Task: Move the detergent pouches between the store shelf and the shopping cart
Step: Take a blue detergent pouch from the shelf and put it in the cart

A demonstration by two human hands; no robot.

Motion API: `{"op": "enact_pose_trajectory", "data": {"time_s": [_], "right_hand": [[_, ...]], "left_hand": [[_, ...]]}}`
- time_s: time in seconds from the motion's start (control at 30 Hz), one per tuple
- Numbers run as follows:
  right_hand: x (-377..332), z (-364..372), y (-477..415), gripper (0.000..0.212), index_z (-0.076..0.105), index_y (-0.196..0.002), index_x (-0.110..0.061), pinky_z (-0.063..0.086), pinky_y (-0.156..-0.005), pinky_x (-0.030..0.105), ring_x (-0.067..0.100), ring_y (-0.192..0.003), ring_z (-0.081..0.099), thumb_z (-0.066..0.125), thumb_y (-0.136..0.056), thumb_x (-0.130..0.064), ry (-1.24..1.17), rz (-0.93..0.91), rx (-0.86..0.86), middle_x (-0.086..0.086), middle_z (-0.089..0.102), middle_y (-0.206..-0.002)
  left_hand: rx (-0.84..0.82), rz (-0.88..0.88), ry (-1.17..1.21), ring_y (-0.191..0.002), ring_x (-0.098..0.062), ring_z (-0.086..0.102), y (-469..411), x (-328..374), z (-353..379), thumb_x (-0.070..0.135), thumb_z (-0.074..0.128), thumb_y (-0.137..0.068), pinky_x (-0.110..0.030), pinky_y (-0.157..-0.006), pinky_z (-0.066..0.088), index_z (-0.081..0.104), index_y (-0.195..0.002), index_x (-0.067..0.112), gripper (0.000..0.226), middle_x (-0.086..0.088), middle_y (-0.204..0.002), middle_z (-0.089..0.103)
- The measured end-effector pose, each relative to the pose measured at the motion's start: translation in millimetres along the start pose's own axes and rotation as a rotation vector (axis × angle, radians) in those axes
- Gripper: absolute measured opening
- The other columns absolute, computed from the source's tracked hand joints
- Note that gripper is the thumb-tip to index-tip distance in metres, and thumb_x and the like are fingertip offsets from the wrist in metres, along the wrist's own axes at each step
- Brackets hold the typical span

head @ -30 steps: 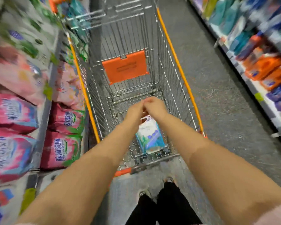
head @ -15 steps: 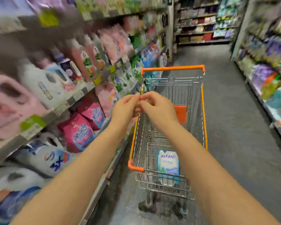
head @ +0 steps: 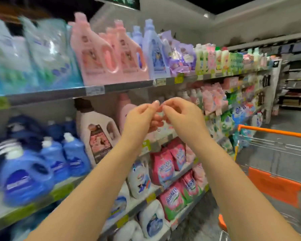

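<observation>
The left hand (head: 140,117) and right hand (head: 182,114) touch fingertips, fingers curled, gripping nothing visible, near the shelf (head: 129,84); pink pouches (head: 163,167) sit lower, cart (head: 274,131) right.

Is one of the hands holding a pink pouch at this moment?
No, the left hand and right hand meet fingertip to fingertip, empty, while the pink pouches sit on the store shelf.
</observation>
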State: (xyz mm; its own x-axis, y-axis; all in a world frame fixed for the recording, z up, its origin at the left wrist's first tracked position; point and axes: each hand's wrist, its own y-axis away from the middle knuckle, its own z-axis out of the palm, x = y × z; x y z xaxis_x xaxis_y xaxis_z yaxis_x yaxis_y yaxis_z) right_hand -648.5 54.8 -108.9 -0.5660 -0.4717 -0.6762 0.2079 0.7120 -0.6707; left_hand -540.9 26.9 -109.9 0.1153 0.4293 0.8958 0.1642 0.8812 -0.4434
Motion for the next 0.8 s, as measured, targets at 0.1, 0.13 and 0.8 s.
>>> {"op": "enact_pose_trajectory", "data": {"time_s": [0.1,0.13,0.8], "right_hand": [[-43,60,-7,0.023,0.059,-0.068,-0.032,0.049,-0.067,0.031,0.008,-0.065,0.060,0.057,-0.087,-0.019,-0.124,-0.053,-0.053,-0.011,0.063,-0.062],[-55,79,-8,0.024,0.059,-0.067,-0.032,0.048,-0.064,0.028,0.004,-0.062,0.059,0.057,-0.087,-0.019,-0.168,-0.066,-0.067,-0.014,0.062,-0.060],[-165,394,-158,0.061,0.031,-0.139,-0.029,0.045,-0.087,0.033,0.017,-0.103,0.058,0.060,-0.087,-0.040,-0.417,-0.342,-0.462,-0.004,0.055,-0.118]], "left_hand": [[0.063,0.077,-0.097,-0.047,-0.004,0.057,-2,25,-79,0.021,0.054,-0.093,-0.015,-0.050,0.046,0.063,-0.072,0.013,0.024,0.004,-0.052,0.060],[0.087,0.105,-0.145,-0.049,-0.005,0.057,-3,33,-104,0.021,0.055,-0.092,-0.015,-0.051,0.047,0.064,-0.072,0.013,0.024,0.004,-0.052,0.061],[0.885,0.422,-0.973,-0.116,-0.021,0.048,-109,72,-442,0.030,0.069,-0.081,-0.029,-0.097,0.042,0.027,-0.139,0.024,0.072,-0.005,-0.127,0.043]]}}
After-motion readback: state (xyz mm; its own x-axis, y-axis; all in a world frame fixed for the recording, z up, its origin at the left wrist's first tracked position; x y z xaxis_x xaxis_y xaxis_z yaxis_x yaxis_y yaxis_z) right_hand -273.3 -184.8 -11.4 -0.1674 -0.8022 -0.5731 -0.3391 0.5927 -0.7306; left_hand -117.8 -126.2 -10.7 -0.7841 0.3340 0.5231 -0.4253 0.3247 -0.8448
